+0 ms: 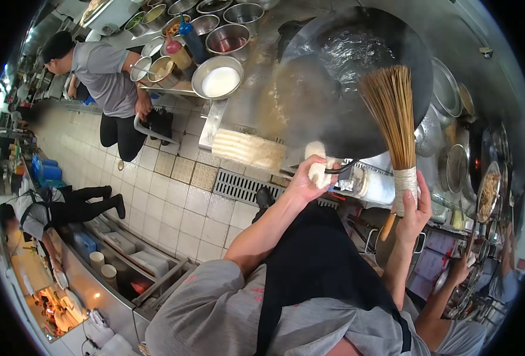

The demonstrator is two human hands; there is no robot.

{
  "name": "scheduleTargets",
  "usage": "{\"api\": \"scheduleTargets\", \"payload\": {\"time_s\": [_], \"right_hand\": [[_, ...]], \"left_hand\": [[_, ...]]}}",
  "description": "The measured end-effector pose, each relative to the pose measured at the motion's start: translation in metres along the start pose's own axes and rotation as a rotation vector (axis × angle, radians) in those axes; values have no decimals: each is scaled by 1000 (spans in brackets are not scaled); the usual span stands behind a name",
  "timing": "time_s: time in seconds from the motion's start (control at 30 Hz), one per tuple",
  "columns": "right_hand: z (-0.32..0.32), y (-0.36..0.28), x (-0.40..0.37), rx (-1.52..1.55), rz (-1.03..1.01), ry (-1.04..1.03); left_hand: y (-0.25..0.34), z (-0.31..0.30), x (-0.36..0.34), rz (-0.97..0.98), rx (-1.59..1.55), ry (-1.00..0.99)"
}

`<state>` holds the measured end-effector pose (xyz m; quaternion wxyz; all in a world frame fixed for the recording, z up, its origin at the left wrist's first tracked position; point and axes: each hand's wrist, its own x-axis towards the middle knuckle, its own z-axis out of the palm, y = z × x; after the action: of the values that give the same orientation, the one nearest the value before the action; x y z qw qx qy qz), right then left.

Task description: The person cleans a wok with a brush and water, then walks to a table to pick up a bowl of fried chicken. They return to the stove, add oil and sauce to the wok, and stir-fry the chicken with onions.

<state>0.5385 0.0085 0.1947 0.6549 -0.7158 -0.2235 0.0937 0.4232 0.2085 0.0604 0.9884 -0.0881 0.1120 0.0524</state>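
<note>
A large dark wok (316,110) with bubbling, steaming water (357,50) stands in front of me. My left hand (305,181) is closed around a whitish folded cloth (317,166) at the wok's handle (343,168). In my right hand (415,207) is a bamboo wok brush (394,115), gripped by its string-wrapped end. The brush's bristles point up over the right side of the wok. Just below the brush, a wooden handle (387,226) shows beside my right hand; what it belongs to is hidden.
A folded striped towel (247,150) lies along the stove's front edge. To the left stand a metal bowl of white contents (219,82), squeeze bottles (192,38) and several pans. Strainers (446,89) hang at right. Co-workers (105,77) stand nearby, one at far right.
</note>
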Motion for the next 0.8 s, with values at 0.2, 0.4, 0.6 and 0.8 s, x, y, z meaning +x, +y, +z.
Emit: {"api": "scheduleTargets", "payload": {"time_s": [0.2, 0.4, 0.6, 0.8], "right_hand": [[5, -2, 3, -17, -13, -22], [17, -14, 5, -16, -25, -45], [21, -18, 5, -53, -71, -87], [38, -41, 2, -80, -91, -116]], "left_hand": [[3, -4, -2, -44, -40, -77], [2, -8, -2, -36, -34, -47], [7, -15, -1, -146, -134, -207], [8, -21, 0, -162, -161, -206]]}}
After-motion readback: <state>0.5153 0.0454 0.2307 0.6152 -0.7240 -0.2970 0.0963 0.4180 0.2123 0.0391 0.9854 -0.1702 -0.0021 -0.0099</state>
